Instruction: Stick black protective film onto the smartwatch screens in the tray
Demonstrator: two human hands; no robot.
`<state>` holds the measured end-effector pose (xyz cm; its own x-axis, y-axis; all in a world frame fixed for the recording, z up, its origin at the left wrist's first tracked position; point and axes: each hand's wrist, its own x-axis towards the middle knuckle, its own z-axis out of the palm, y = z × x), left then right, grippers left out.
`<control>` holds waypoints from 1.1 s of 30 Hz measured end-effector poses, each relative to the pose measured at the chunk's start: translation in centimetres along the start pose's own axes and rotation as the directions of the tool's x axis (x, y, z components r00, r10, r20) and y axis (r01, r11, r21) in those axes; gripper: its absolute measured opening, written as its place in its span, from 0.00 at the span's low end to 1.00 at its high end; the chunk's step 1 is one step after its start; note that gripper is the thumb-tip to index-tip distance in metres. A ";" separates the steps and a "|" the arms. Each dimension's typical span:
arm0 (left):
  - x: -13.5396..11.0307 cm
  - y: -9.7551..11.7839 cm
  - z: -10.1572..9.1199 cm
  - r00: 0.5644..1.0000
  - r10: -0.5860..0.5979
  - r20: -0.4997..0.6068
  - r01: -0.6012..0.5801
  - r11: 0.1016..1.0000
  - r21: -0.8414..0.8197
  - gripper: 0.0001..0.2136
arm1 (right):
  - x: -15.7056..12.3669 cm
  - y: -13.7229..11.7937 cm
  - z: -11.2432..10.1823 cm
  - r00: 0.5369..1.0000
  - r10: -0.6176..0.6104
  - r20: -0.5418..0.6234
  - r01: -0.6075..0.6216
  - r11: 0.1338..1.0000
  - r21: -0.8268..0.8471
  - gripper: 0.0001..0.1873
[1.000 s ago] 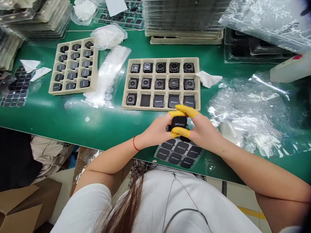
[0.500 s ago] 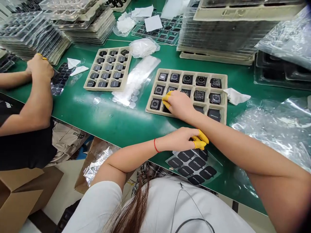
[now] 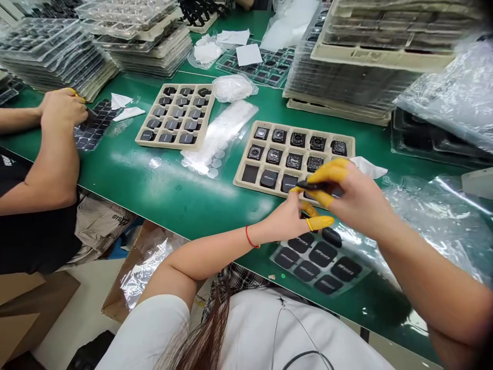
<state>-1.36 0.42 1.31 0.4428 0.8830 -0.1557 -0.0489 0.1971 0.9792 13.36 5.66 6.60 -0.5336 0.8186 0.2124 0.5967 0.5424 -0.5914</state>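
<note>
At the table's [image 3: 154, 192] left side, a co-worker's hand [image 3: 61, 110] rested over a sheet of small black pads [image 3: 94, 126], with yellow showing at the fingertips and two white cloth scraps [image 3: 123, 107] just beside it. Stacks of clear plastic trays [image 3: 57, 54] stood along the far edge. Nearer the middle lay a pulp tray of black pieces [image 3: 175, 117], then a clear bag of round film discs [image 3: 217, 136]. Next came a second pulp tray [image 3: 246, 172], with smartwatches [image 3: 295, 140] face up in its upper two rows and black pads [image 3: 268, 179] in its bottom row. Over that tray's near right corner, the person's right hand [image 3: 356, 192], its fingers in yellow cots [image 3: 327, 174], pinched a thin black pad [image 3: 310, 185] between fingertips. The left hand [image 3: 285, 218], with a red string [image 3: 249, 237] at the wrist, was curled just below, its yellow-capped fingertip near the pad's end; whether it gripped anything I cannot tell. Below both hands lay a sheet of logo-printed black pads [image 3: 319, 262], near the table's front edge, and crumpled clear plastic [image 3: 435, 216] spread to the right
</note>
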 end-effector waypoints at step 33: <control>0.6 -0.2 0.5 0.999 -0.008 -0.037 0.016 0.975 0.221 0.26 | -4.5 12.0 -2.3 0.921 0.272 -0.279 -0.287 0.958 -0.010 0.06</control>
<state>-0.67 0.73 1.05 0.4099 0.8966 -0.1678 0.1570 0.1119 0.9812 24.32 8.90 0.38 -0.1616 0.9543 0.2515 0.7307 0.2870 -0.6194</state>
